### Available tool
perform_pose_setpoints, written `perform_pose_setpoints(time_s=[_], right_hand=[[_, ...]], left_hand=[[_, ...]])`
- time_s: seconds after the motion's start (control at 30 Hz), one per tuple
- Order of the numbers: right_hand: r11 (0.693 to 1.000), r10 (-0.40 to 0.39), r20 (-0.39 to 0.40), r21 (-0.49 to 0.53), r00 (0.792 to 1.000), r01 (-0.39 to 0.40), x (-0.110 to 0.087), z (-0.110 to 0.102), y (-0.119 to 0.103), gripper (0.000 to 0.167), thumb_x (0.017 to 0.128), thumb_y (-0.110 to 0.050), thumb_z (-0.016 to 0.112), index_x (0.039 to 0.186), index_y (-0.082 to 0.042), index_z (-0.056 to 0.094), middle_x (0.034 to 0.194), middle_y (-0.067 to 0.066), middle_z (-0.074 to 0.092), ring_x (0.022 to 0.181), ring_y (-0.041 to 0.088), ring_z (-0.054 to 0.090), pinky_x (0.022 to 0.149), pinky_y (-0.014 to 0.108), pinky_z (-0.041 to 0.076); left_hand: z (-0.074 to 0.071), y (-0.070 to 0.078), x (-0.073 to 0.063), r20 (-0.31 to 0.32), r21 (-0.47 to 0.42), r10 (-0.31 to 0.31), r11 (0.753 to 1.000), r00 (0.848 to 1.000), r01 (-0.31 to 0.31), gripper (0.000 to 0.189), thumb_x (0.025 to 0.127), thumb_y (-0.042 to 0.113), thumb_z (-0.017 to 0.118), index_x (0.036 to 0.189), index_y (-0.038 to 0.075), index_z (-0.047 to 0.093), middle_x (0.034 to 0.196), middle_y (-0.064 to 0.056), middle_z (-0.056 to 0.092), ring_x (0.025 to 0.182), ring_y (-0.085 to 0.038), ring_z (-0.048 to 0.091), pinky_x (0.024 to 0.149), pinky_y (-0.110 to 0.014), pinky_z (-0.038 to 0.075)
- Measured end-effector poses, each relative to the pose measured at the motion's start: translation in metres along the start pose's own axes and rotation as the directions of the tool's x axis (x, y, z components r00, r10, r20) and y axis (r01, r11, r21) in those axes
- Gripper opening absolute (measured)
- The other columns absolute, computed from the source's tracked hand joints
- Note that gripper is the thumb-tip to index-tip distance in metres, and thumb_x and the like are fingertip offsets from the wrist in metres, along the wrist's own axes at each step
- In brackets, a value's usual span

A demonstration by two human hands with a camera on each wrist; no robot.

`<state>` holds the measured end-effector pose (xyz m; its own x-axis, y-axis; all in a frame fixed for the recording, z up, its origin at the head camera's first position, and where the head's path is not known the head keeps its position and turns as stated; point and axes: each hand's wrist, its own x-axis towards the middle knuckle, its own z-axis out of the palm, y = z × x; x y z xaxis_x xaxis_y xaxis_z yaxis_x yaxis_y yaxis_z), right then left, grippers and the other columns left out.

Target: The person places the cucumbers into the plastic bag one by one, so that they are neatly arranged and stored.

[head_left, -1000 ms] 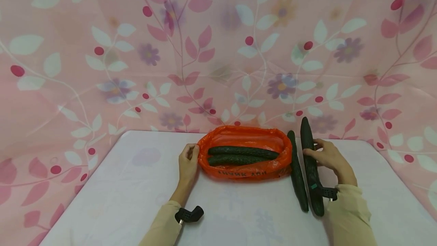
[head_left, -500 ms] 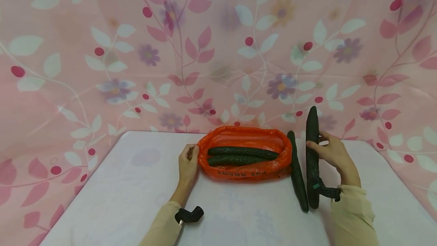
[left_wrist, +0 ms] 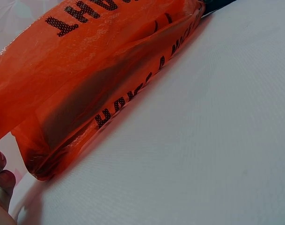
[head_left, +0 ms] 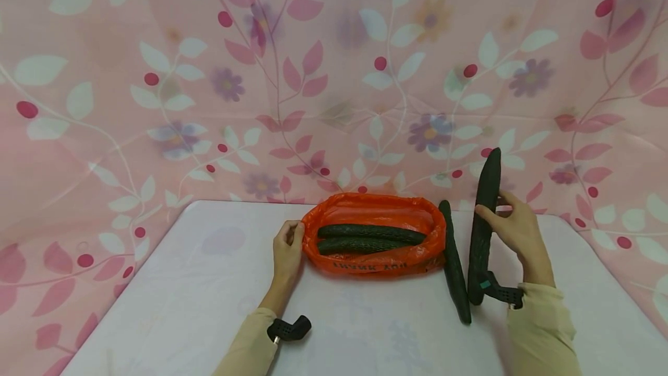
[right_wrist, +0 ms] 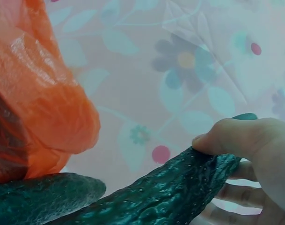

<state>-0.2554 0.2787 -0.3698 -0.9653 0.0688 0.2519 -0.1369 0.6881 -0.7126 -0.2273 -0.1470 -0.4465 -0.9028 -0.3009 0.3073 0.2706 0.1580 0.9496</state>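
Note:
An orange-red plastic bag [head_left: 376, 268] with printed black lettering lies wide-mouthed on the table, with two dark green cucumbers [head_left: 370, 231] side by side inside it. My left hand [head_left: 288, 251] pinches the bag's rim at its left end; in the left wrist view only some fingertips [left_wrist: 5, 180] show beside the bag. Right of the bag, my right hand [head_left: 514, 225] grips a long cucumber [head_left: 485, 208] between thumb and fingers, its far end tilted up off the table. Another cucumber [head_left: 456, 266] lies between the bag and the held one.
The white-covered table [head_left: 209, 283] runs up to a pink floral cloth [head_left: 334, 74] behind it. A black wrist camera [head_left: 289, 328] sits on the left wrist, and another black camera [head_left: 501, 292] on the right wrist.
The right hand has raised the cucumber's far end and shifted it slightly to the right, tilting it up. The left hand and the bag have stayed in place.

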Motion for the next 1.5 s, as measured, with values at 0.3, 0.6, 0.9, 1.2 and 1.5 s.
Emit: perform_pose_setpoints(time_s=[0.3,0.6,0.9,1.2,1.5], right_hand=[[0.997,0.015,-0.160,0.083,0.987,-0.002,-0.002,-0.004,-0.008,0.062,0.088,-0.035,0.064,0.139,-0.007,0.043,0.122,0.019,0.054,0.084,-0.003,0.050,0.059,0.011,0.045],[0.979,0.088,-0.360,0.202,0.929,-0.014,0.001,-0.002,-0.017,0.049,0.084,-0.026,0.071,0.130,-0.018,0.057,0.098,-0.021,0.053,0.086,-0.005,0.049,0.059,0.009,0.044],[0.954,0.086,-0.520,0.289,0.850,0.080,0.005,-0.001,-0.017,0.046,0.079,-0.016,0.074,0.124,-0.013,0.061,0.095,-0.024,0.054,0.083,-0.003,0.054,0.057,0.009,0.042],[0.909,0.131,-0.621,0.387,0.773,0.156,0.006,-0.002,-0.021,0.043,0.079,-0.015,0.075,0.120,-0.017,0.062,0.100,-0.016,0.057,0.086,0.003,0.055,0.068,0.016,0.045],[0.804,0.137,-0.715,0.485,0.686,0.345,0.008,-0.001,-0.026,0.043,0.075,-0.008,0.077,0.116,-0.012,0.062,0.101,-0.005,0.060,0.083,0.010,0.058,0.081,0.026,0.047]], left_hand=[[-0.001,-0.002,0.001,0.002,-0.019,-0.002,1.000,1.000,0.002,0.020,0.095,0.012,0.055,0.103,-0.004,0.063,0.094,-0.020,0.063,0.077,-0.006,0.057,0.071,-0.014,0.049],[0.000,-0.003,0.001,-0.001,-0.016,0.005,1.000,1.000,-0.005,0.019,0.095,0.011,0.054,0.104,-0.004,0.063,0.096,-0.021,0.064,0.078,-0.005,0.057,0.072,-0.014,0.049],[-0.001,-0.005,0.002,0.001,-0.026,0.007,1.000,1.000,-0.007,0.019,0.095,0.011,0.055,0.103,-0.005,0.063,0.095,-0.021,0.064,0.077,-0.006,0.057,0.070,-0.014,0.049],[0.000,-0.002,0.001,-0.001,-0.010,0.007,1.000,1.000,-0.007,0.020,0.095,0.012,0.055,0.104,-0.005,0.063,0.096,-0.021,0.064,0.078,-0.005,0.057,0.072,-0.013,0.048],[0.002,-0.019,0.007,-0.024,-0.027,0.030,0.999,0.999,-0.031,0.020,0.095,0.014,0.056,0.103,-0.003,0.064,0.094,-0.016,0.065,0.078,-0.004,0.057,0.072,-0.013,0.048]])
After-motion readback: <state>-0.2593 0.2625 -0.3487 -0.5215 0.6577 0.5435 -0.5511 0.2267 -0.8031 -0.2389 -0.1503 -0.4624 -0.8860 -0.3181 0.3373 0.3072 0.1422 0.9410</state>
